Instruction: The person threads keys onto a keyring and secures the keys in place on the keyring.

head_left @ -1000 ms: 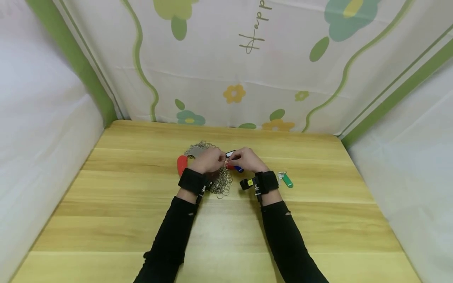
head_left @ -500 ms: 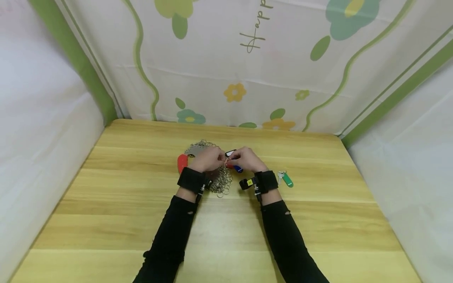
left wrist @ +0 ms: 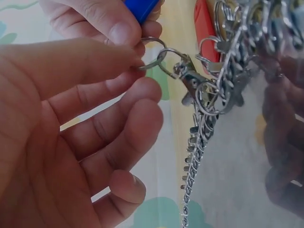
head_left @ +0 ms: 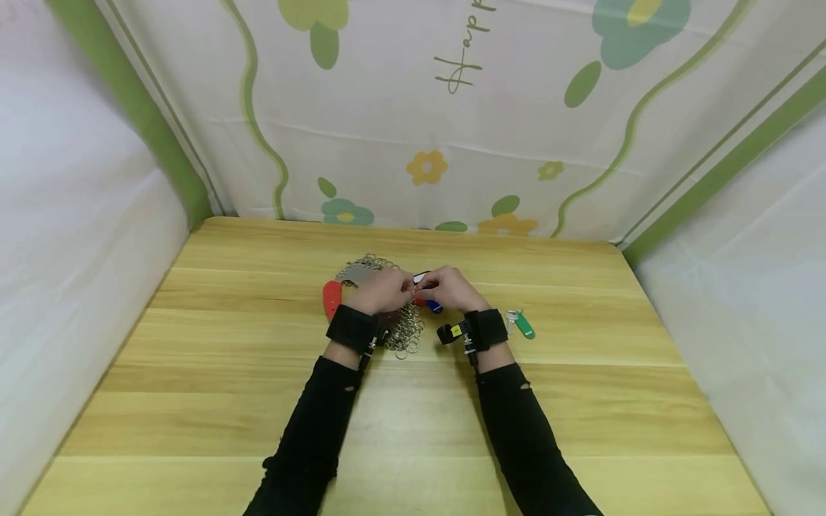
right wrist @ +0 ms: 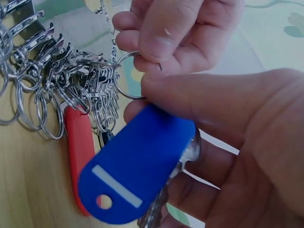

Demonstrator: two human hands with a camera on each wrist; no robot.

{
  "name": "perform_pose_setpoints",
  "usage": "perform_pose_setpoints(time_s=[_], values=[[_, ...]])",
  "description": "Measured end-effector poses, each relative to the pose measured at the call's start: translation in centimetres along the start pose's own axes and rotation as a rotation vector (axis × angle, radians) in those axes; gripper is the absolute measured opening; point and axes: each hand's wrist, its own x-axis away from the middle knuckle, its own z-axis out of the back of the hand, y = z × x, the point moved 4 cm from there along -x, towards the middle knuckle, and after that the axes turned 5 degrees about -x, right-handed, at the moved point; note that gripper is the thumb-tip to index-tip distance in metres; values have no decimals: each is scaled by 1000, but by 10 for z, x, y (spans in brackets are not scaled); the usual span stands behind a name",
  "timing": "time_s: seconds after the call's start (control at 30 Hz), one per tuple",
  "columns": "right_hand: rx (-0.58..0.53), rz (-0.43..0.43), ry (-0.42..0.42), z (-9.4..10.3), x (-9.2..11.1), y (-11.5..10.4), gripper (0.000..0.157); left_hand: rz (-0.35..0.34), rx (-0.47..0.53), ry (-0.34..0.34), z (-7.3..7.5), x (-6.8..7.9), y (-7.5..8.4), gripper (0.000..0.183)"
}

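Note:
In the left wrist view, my left hand (left wrist: 76, 109) pinches a split key ring (left wrist: 164, 47) between thumb and index finger. This ring passes through a smaller ring on a metal clasp (left wrist: 192, 83). My right hand (right wrist: 247, 114) pinches the ring's other side and holds a blue key tag (right wrist: 137, 161) under the thumb. A silver key (right wrist: 156, 206) shows behind the tag, against the right fingers. From the head, left hand (head_left: 382, 290) and right hand (head_left: 452, 288) meet over a grey plate (head_left: 357, 274) edged with clasps and rings, partly hidden by the left hand.
Red tags hang at the plate's left (head_left: 332, 298) and beside the rings (right wrist: 81, 156). A black-edged white tag (head_left: 420, 276) lies beyond the fingers. Right of the right wrist lie a green key tag (head_left: 525, 327) and a key (head_left: 512, 319). A patterned cloth (head_left: 361, 129) stands behind the table.
Both hands stay together at the ring, with only slight shifts of the fingers. The plate and the green tag keep their places; the head view tilts very little.

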Motion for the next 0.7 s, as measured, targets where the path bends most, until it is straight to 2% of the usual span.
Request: perform_pose_setpoints(time_s=[0.3,0.47,0.7], values=[[-4,-4,21,1,0,-1,7,7,-3,-22,0,0,-3,11],[31,25,24,2,0,-7,7,-6,-16,-11,2,-2,-1,12],[34,-1,15,0,0,-1,8,2,30,12,0,-1,0,18]])
